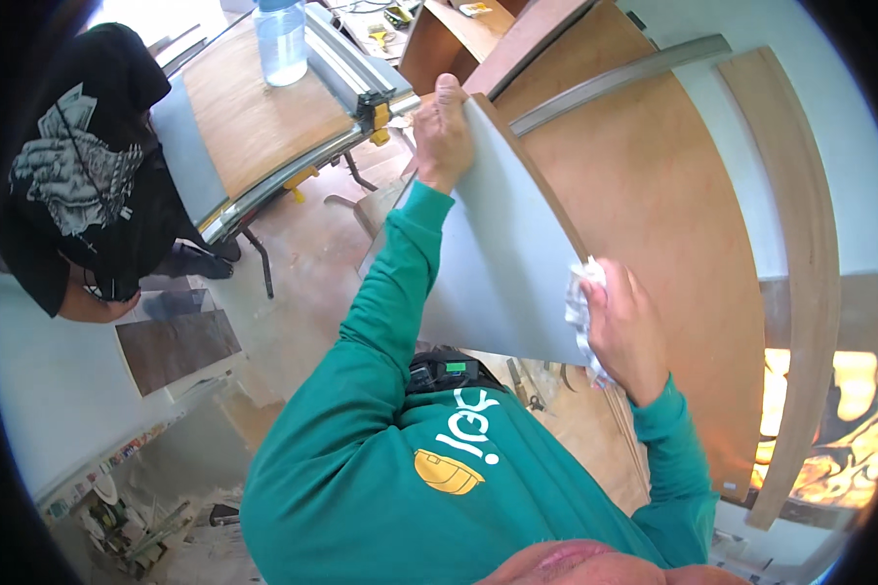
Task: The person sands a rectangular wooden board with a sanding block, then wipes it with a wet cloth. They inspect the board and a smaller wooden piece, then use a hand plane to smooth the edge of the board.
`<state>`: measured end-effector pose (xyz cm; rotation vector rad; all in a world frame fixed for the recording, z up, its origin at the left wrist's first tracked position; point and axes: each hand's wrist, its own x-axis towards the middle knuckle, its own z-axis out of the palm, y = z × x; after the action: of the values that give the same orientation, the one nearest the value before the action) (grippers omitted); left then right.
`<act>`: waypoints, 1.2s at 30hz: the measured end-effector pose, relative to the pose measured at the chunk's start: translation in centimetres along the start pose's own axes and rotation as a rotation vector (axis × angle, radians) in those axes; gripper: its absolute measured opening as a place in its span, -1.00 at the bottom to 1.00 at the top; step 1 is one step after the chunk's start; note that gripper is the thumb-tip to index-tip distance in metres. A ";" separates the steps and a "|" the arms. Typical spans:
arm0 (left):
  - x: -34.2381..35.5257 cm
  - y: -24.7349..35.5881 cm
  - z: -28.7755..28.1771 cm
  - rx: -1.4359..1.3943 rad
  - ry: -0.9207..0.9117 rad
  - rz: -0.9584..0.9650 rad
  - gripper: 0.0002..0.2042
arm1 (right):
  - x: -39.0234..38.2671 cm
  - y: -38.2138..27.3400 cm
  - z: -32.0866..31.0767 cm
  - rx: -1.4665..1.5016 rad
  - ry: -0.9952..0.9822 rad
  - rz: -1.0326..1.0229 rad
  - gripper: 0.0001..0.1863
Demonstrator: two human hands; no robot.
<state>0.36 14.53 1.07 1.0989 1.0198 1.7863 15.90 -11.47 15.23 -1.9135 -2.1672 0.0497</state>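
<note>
A flat panel with a pale grey face and a brown wooden edge stands tilted in front of my body. My left hand grips it at the far corner, thumb pointing up; the fingers behind it are partly hidden. At the brown edge on the right, my right hand is closed round a crumpled white wipe, pressed against that edge. Whether the wipe is cloth or paper, I cannot tell.
Large plywood sheets, a metal rail and a long wooden strip lean at the right. Ahead, a work table carries a water bottle. Another person in black stands at the left.
</note>
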 end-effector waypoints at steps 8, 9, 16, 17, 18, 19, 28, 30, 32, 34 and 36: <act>1.1 -2.7 0.5 -0.097 0.041 -0.030 -0.28 | 19.5 -4.7 6.0 -0.103 0.081 -0.253 -0.74; 1.2 -2.5 0.4 -0.093 0.029 -0.029 -0.28 | 20.0 -4.6 6.5 -0.038 0.081 -0.186 -0.75; -0.1 0.4 -0.8 0.078 0.040 -0.081 -0.32 | 3.6 0.0 1.3 0.040 -0.048 -0.098 -0.77; 0.3 0.2 -1.0 0.056 0.059 -0.065 -0.32 | 0.8 0.4 -0.3 0.088 -0.148 -0.023 -0.74; 0.3 -0.2 -0.6 0.041 0.064 -0.049 -0.32 | -2.0 1.2 -1.2 0.077 -0.139 -0.036 -0.77; 0.0 -0.6 -0.1 0.026 0.052 -0.040 -0.32 | -3.1 1.4 -1.7 0.045 -0.131 -0.020 -0.78; 0.0 0.0 -0.2 0.046 0.021 0.006 -0.30 | 13.3 -2.7 4.8 -0.076 0.085 -0.237 -0.73; 0.4 0.3 -0.8 0.044 -0.015 -0.008 -0.33 | 15.4 -3.4 5.6 -0.079 0.098 -0.218 -0.72; 0.7 -1.0 -0.3 0.021 0.019 0.078 -0.40 | 14.5 -2.2 5.8 -0.024 0.126 -0.277 -0.73; 0.7 -1.2 -0.6 0.015 0.067 0.116 -0.41 | 9.2 -1.6 3.3 -0.003 -0.026 -0.167 -0.77; 1.2 -2.7 0.2 0.177 0.147 0.379 -0.39 | 3.0 -0.2 1.4 -0.012 -0.026 -0.109 -0.77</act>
<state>0.70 16.63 -0.97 1.3567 1.1312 2.1345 15.11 -8.32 14.38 -1.8071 -2.2901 0.0417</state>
